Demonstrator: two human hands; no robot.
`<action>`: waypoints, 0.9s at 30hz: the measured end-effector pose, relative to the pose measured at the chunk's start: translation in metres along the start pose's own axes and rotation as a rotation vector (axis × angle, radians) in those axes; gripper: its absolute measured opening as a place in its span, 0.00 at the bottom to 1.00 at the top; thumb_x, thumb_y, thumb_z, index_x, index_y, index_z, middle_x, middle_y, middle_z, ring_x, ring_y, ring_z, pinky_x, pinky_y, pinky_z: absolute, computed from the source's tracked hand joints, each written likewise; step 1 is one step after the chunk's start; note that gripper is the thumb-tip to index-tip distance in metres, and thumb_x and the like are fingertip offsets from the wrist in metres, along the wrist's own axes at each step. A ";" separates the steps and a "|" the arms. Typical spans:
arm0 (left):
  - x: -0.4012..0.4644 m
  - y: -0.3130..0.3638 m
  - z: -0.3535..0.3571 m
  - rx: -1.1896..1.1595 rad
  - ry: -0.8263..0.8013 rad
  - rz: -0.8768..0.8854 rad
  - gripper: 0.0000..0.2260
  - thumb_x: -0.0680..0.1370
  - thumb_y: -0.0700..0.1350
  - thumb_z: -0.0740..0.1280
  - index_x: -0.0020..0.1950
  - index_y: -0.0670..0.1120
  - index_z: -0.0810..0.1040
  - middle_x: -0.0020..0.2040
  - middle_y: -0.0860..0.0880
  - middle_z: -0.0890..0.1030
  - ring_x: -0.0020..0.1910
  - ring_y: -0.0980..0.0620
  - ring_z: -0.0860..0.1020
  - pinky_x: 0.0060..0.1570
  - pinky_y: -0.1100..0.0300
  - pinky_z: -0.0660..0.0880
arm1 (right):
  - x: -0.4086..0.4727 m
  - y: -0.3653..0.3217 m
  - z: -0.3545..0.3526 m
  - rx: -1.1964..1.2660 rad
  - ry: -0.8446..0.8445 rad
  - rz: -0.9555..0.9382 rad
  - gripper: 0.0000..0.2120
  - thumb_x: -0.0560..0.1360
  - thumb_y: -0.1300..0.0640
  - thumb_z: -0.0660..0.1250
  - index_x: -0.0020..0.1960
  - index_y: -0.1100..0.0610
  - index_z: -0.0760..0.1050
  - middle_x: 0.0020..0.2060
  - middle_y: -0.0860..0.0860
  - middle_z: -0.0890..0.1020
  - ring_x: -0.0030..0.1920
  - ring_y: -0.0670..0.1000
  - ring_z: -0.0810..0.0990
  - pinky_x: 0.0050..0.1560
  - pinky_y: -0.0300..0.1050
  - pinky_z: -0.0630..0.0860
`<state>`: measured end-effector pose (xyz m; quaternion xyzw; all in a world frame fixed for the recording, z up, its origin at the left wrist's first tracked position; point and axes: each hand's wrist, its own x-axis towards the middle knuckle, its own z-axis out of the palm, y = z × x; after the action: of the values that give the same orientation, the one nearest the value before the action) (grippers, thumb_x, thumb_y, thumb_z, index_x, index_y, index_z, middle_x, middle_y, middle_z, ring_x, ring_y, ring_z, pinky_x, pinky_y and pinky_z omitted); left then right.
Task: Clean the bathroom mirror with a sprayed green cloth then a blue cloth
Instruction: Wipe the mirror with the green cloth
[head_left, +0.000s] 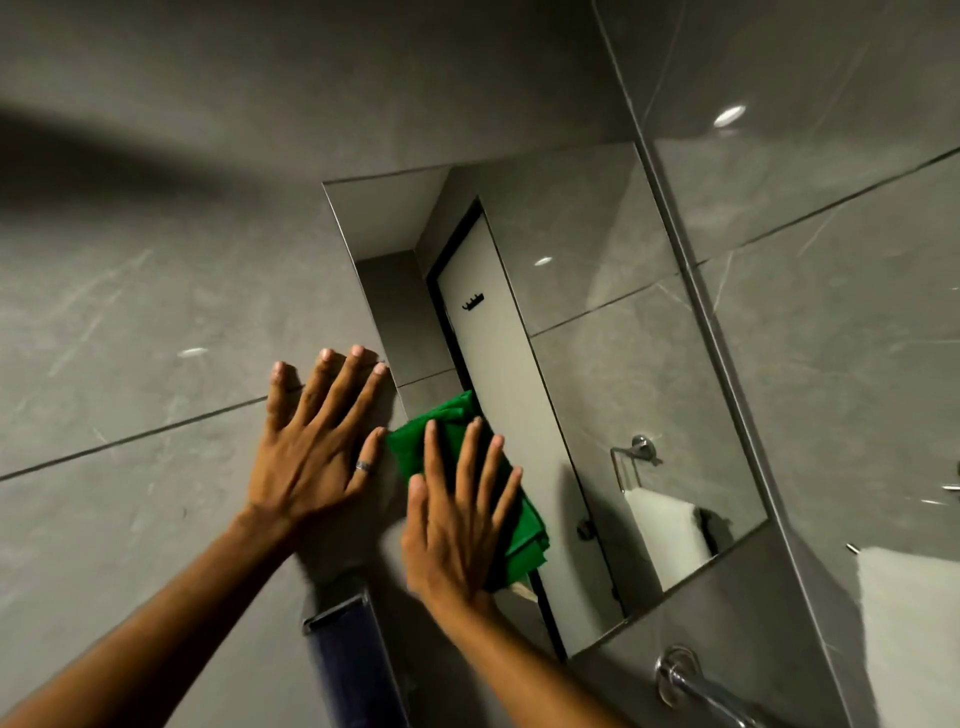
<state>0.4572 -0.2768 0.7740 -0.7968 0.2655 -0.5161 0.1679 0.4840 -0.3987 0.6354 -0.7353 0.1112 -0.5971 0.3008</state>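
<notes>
Over on the left it's just grey wall tile (130, 322) with a dark grout line running across it, and the person's left hand (311, 447) is planted flat on that tile, fingers fanned wide, not gripping anything, with a ring (364, 466) on one finger, fingertips just reaching the mirror's left edge. Below that hand there's a dark blue holder thing (353, 660) with a metal top edge on the wall, can't really tell what it is. Right beside the left hand, the right hand (457, 525) is pressed flat, fingers spread, pushing the green cloth (447, 426) against the lower left part of the mirror (597, 249). So the cloth is pinned under the palm, not pinched, and it bunches out above the fingertips and off the right side of the hand. The mirror itself looks tilted from this angle and reflects a pale door with a small black hook rack, plus a chrome towel ring with a white towel hanging off it. Under the mirror's bottom corner a chrome tap (691, 686) sticks out of the wall. Far right, past the corner, there's more glossy grey tile and a white towel (909, 623) at the frame edge.
</notes>
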 end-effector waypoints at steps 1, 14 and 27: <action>0.000 0.001 0.001 0.006 0.003 0.003 0.32 0.81 0.62 0.46 0.83 0.51 0.54 0.84 0.45 0.52 0.83 0.41 0.48 0.80 0.32 0.47 | 0.000 0.000 0.001 -0.010 0.004 -0.025 0.26 0.83 0.41 0.43 0.80 0.39 0.46 0.83 0.50 0.48 0.82 0.57 0.47 0.76 0.68 0.46; 0.036 -0.006 0.007 0.067 0.176 -0.082 0.32 0.81 0.61 0.48 0.83 0.51 0.57 0.84 0.44 0.57 0.83 0.39 0.53 0.80 0.33 0.46 | 0.221 0.118 -0.059 0.033 0.076 0.129 0.27 0.81 0.41 0.39 0.80 0.38 0.45 0.82 0.46 0.48 0.82 0.54 0.47 0.80 0.63 0.46; 0.037 -0.007 0.009 0.113 0.156 -0.078 0.32 0.82 0.62 0.47 0.84 0.50 0.52 0.85 0.44 0.52 0.84 0.40 0.48 0.80 0.34 0.46 | 0.298 0.141 -0.080 0.094 0.108 0.394 0.27 0.83 0.43 0.40 0.81 0.42 0.46 0.83 0.51 0.47 0.82 0.58 0.44 0.79 0.68 0.41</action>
<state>0.4789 -0.2934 0.8014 -0.7530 0.2169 -0.5971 0.1712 0.5147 -0.6916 0.8044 -0.6514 0.2408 -0.5697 0.4395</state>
